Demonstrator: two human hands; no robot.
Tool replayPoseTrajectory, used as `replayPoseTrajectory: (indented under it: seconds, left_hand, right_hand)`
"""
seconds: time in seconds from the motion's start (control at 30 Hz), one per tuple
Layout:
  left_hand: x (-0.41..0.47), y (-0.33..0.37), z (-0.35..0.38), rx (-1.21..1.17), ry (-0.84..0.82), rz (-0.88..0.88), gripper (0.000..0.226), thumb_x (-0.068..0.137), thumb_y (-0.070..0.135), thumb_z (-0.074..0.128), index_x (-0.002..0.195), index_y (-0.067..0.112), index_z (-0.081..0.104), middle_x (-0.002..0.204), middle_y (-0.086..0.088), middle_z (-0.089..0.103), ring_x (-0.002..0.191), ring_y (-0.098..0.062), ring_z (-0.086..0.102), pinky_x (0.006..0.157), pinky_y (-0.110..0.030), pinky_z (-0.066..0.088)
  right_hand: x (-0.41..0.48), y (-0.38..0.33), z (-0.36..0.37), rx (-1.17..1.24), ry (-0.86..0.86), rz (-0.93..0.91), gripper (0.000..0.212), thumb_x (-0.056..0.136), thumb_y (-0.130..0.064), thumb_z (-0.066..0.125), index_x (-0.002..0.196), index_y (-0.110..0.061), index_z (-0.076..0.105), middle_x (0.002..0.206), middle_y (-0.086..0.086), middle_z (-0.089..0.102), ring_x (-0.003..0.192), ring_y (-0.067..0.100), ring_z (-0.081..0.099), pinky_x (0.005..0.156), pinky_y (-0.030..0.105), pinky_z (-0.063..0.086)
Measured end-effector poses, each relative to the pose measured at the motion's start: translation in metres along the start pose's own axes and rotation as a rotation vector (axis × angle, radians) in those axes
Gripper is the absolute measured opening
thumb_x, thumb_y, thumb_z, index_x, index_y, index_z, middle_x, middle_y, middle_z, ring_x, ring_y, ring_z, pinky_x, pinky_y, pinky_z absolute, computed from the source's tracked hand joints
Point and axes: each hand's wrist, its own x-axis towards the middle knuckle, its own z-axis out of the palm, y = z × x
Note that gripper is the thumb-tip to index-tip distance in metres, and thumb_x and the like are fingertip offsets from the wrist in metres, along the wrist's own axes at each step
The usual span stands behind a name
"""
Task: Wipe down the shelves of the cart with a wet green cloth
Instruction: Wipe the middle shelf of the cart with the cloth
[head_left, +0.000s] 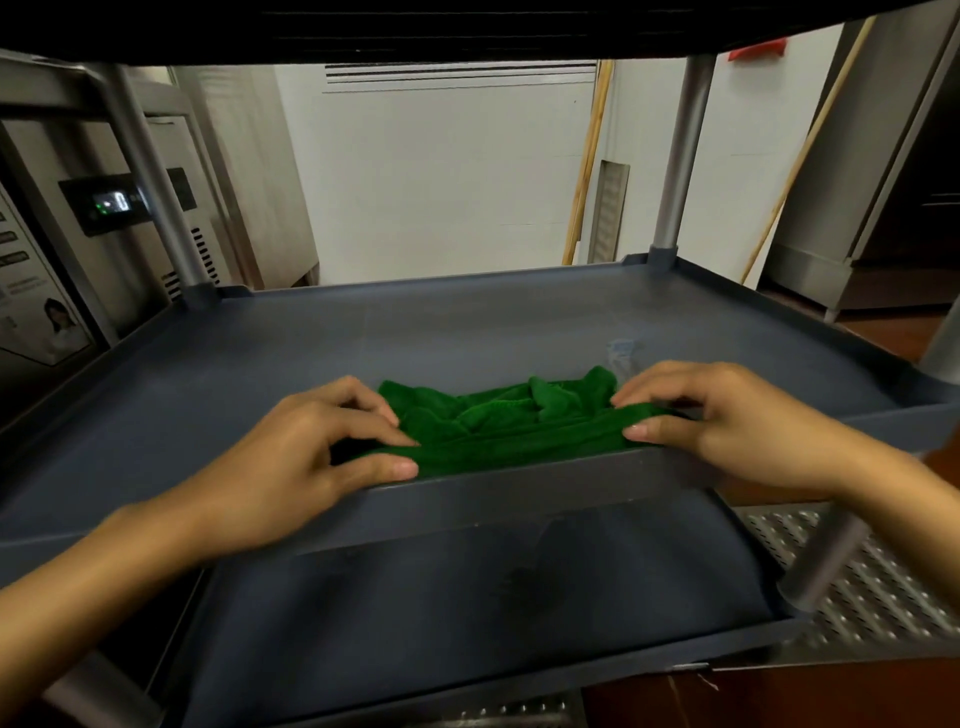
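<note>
Right now, seen from the head camera, my left hand (311, 452) and my right hand (727, 421) each pinch the near fold of the green cloth (509, 421) between thumb and fingertips, one at either end. The cloth lies bunched on the middle shelf (467, 332), just inside its front rim, with its crumpled part toward the back. To do this step well, I judge I should draw the fold taut and flatten it into a broad pad. Then I should press down and sweep in overlapping strokes from the back wall toward me, working into the corners, where the raised rim could trap grime. Counting: one cloth, two hands, and three shelf levels, namely the dark underside of the top shelf (467, 26), the middle one, and the bottom shelf (467, 597). Two grey posts (680, 156) stand at the far corners, with parts of others at my right, and two wooden handles (587, 166) lean against the wall.
</note>
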Motion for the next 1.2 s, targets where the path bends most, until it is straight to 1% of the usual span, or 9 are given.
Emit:
replayPoseTrajectory:
  seconds: [0.13, 0.27, 0.37, 0.5, 0.73, 0.93, 1.03, 1.1, 1.2]
  left_hand:
    - [0.022, 0.002, -0.006, 0.016, -0.019, 0.01, 0.027, 0.088, 0.052, 0.06, 0.089, 0.031, 0.076, 0.087, 0.014, 0.07, 0.083, -0.004, 0.068, 0.078, -0.038, 0.054]
    - [0.051, 0.002, -0.024, 0.221, 0.09, 0.047, 0.044, 0.092, 0.06, 0.043, 0.089, 0.025, 0.07, 0.073, 0.009, 0.067, 0.071, -0.014, 0.067, 0.07, -0.04, 0.053]
    - [0.084, -0.002, -0.036, 0.317, 0.144, 0.019, 0.058, 0.092, 0.068, 0.033, 0.098, 0.023, 0.068, 0.081, -0.002, 0.071, 0.079, -0.028, 0.067, 0.071, -0.044, 0.053]
    - [0.138, -0.008, -0.039, 0.201, 0.181, 0.001, 0.035, 0.096, 0.047, 0.053, 0.1, 0.018, 0.072, 0.091, -0.006, 0.074, 0.09, -0.029, 0.067, 0.08, -0.042, 0.053]
    - [0.232, -0.005, -0.042, 0.077, 0.27, -0.126, 0.028, 0.094, 0.048, 0.06, 0.099, 0.024, 0.072, 0.097, -0.003, 0.07, 0.097, -0.024, 0.062, 0.087, -0.038, 0.051]
    - [0.273, 0.023, -0.006, 0.049, 0.391, -0.09, 0.024, 0.097, 0.042, 0.056, 0.1, 0.023, 0.07, 0.099, -0.007, 0.071, 0.095, -0.029, 0.062, 0.073, -0.032, 0.043]
    - [0.267, 0.022, 0.024, 0.123, 0.282, -0.127, 0.029, 0.099, 0.044, 0.053, 0.102, 0.019, 0.067, 0.099, -0.011, 0.069, 0.092, -0.031, 0.062, 0.077, -0.036, 0.049]
    - [0.259, 0.015, 0.041, 0.258, 0.11, -0.127, 0.033, 0.1, 0.043, 0.052, 0.105, 0.014, 0.066, 0.102, -0.014, 0.068, 0.094, -0.033, 0.062, 0.08, -0.039, 0.05]
    - [0.249, 0.008, 0.061, 0.351, -0.131, -0.109, 0.036, 0.101, 0.042, 0.048, 0.112, 0.01, 0.06, 0.11, -0.017, 0.066, 0.1, -0.034, 0.061, 0.087, -0.044, 0.05]
  right_hand:
    - [0.014, -0.002, 0.003, -0.107, 0.075, -0.032, 0.009, 0.094, -0.028, 0.062, 0.1, -0.028, 0.069, 0.092, -0.013, 0.071, 0.087, 0.002, 0.065, 0.078, 0.026, 0.049]
    - [0.033, -0.003, -0.014, -0.091, 0.247, 0.006, 0.008, 0.098, -0.024, 0.056, 0.092, -0.025, 0.061, 0.079, -0.013, 0.064, 0.075, 0.001, 0.059, 0.063, 0.015, 0.041]
    - [0.055, -0.001, -0.035, -0.034, 0.306, 0.044, 0.011, 0.099, -0.023, 0.055, 0.093, -0.018, 0.063, 0.082, -0.01, 0.064, 0.076, 0.001, 0.059, 0.066, 0.023, 0.045]
    - [0.092, 0.01, -0.069, -0.013, 0.352, 0.13, 0.014, 0.099, -0.023, 0.055, 0.099, -0.013, 0.065, 0.079, -0.006, 0.061, 0.071, 0.01, 0.056, 0.062, 0.024, 0.042]
    - [0.133, 0.027, -0.121, 0.017, 0.573, 0.212, 0.018, 0.096, -0.012, 0.056, 0.111, -0.009, 0.066, 0.108, 0.015, 0.068, 0.103, 0.033, 0.064, 0.093, 0.044, 0.053]
    - [0.118, 0.048, -0.131, -0.093, 0.773, 0.227, 0.022, 0.096, -0.008, 0.052, 0.115, -0.006, 0.062, 0.11, 0.015, 0.068, 0.1, 0.028, 0.063, 0.084, 0.032, 0.051]
    - [0.095, 0.072, -0.104, -0.27, 0.639, 0.248, 0.02, 0.095, -0.007, 0.055, 0.113, -0.005, 0.064, 0.107, 0.02, 0.069, 0.097, 0.034, 0.063, 0.077, 0.023, 0.042]
    - [0.082, 0.088, -0.082, -0.301, 0.479, 0.286, 0.022, 0.094, -0.005, 0.058, 0.115, -0.005, 0.065, 0.108, 0.021, 0.069, 0.102, 0.038, 0.063, 0.086, 0.033, 0.046]
    - [0.074, 0.101, -0.051, -0.261, 0.201, 0.329, 0.044, 0.089, -0.005, 0.063, 0.132, -0.016, 0.059, 0.128, 0.01, 0.065, 0.118, 0.029, 0.06, 0.097, 0.025, 0.04]
